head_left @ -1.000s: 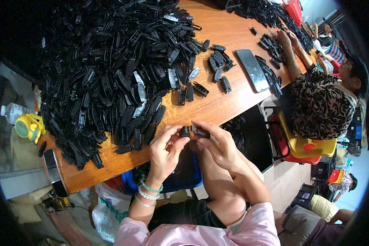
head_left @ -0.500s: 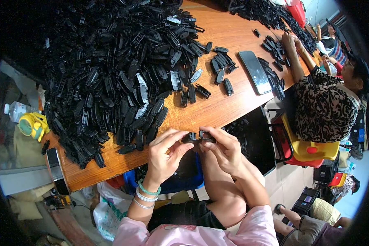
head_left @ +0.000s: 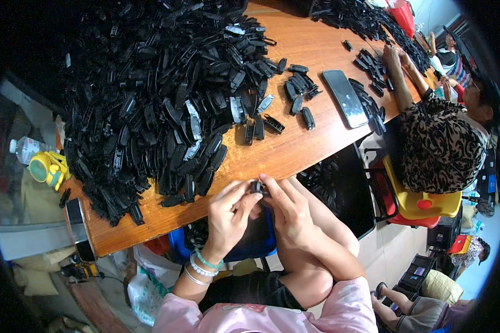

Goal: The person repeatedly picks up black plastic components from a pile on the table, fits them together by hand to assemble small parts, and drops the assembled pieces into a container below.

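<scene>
Just off the table's front edge, my left hand (head_left: 226, 215) pinches a small black plastic piece (head_left: 256, 187) between thumb and fingertips. My right hand (head_left: 289, 216) is closed against the same spot, its index finger at the piece's top edge. Fingers cover most of the piece, so I cannot tell whether it is one part or two joined. Beyond my hands, a big heap of black plastic clip-like parts (head_left: 150, 111) covers the left of the wooden table (head_left: 244, 166). A smaller group of similar parts (head_left: 301, 86) lies to its right.
A smartphone (head_left: 345, 99) lies on the table at right; another phone (head_left: 78, 222) is at the left corner. A blue bin (head_left: 244, 247) sits below my hands, beside a black tray (head_left: 344, 194). At right, a co-worker (head_left: 439, 144) handles parts. A yellow fan (head_left: 47, 168) stands left.
My hands have come together. The two dark pieces held apart between them now meet at my fingertips, and my right hand has shifted slightly left.
</scene>
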A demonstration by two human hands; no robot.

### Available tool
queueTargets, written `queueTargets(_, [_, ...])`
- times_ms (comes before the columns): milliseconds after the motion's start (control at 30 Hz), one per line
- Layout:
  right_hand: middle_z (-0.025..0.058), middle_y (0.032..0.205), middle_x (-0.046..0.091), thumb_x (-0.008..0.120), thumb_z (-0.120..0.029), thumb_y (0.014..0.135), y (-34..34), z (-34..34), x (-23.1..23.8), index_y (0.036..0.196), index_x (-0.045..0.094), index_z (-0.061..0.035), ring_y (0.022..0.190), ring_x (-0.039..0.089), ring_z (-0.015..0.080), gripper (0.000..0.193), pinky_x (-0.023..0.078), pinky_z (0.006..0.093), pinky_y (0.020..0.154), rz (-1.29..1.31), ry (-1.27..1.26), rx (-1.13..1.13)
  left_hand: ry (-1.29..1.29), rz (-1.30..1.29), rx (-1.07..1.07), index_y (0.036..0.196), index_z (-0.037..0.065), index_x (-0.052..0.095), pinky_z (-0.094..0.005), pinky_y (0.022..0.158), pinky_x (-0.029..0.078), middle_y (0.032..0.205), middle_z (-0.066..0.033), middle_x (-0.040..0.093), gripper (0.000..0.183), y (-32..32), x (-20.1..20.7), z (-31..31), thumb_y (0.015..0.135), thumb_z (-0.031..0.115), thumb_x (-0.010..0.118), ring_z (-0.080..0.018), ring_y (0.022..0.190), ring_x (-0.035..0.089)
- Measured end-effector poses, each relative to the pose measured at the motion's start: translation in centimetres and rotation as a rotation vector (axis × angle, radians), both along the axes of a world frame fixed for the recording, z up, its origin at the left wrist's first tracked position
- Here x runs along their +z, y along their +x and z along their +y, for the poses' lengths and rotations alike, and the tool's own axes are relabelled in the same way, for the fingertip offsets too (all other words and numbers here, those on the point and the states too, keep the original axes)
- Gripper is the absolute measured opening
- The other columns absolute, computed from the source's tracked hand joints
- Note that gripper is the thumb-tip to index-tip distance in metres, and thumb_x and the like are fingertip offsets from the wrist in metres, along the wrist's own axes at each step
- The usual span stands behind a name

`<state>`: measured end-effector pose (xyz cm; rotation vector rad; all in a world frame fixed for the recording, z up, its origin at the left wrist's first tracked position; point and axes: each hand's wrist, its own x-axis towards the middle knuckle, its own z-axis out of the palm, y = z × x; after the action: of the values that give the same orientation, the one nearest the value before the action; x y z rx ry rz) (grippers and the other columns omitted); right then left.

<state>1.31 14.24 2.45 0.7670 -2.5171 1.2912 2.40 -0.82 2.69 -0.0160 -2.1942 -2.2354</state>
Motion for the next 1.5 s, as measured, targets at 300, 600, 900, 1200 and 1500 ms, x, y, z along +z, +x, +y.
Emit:
queueTargets(300, [0.0143,0.089,0.058,0.064,-0.007,0.082,0.4,1.2,-0.4,0.108,0.057,0.0009,0.075,0.059,0.0246,0.029,0.049,0.0312,0.065,-0.08,-0.324,0.019,0.279,-0.116,-0.084,0.101,-0.005,0.065,-0.0203,0.063,0.044,0.087,-0.0043,0.061,0.024,0.4,-0.7,0.1,0.085,0.013,0.065,-0.007,0.069,0.054])
queueTargets(600, [0.0095,0.076,0.059,0.065,-0.01,0.082,-0.7,3.5,-0.4,0.099,0.061,0.0046,0.066,0.061,0.0152,0.022,0.049,0.0281,0.062,-0.732,-0.286,0.186,-0.538,0.375,0.035,0.098,-0.007,0.063,-0.0336,0.078,0.047,0.095,-0.0176,0.062,0.029,-4.1,1.8,1.1,0.082,0.016,0.067,-0.0283,0.087,0.061])
queueTargets(900, [0.0081,0.075,0.063,0.055,-0.009,0.089,-5.2,9.0,1.0,0.088,0.065,0.0034,0.066,0.06,0.0139,0.016,0.047,0.0244,0.061,-0.399,-0.545,-0.284,-0.956,0.607,-0.119,0.122,-0.001,0.051,-0.0464,0.105,0.029,0.134,-0.0238,0.042,0.038,-11.4,-1.5,9.6,0.086,0.011,0.052,-0.0379,0.129,0.034])
queueTargets(1200, [0.013,0.102,0.065,0.05,-0.018,0.094,-28.1,9.8,-2.1,0.118,0.058,-0.0012,0.093,0.059,0.0206,0.03,0.045,0.0285,0.082,0.009,-0.166,-0.189,-1.117,0.774,-0.197,0.118,0.004,0.057,-0.0532,0.11,0.016,0.137,-0.0194,0.039,0.036,-14.3,-2.9,11.0,0.084,0.014,0.047,-0.0358,0.134,0.026])
queueTargets(1500, [0.0159,0.13,0.051,0.05,-0.034,0.092,-35.9,4.8,-4.7,0.136,0.042,-0.0095,0.121,0.047,0.0294,0.051,0.034,0.0351,0.102,-0.162,-0.171,-0.082,-0.994,0.75,-0.087,0.112,0.0,0.058,-0.0557,0.108,0.018,0.138,-0.0222,0.036,0.037,-16.0,-3.7,9.7,0.08,0.017,0.062,-0.0365,0.132,0.029])
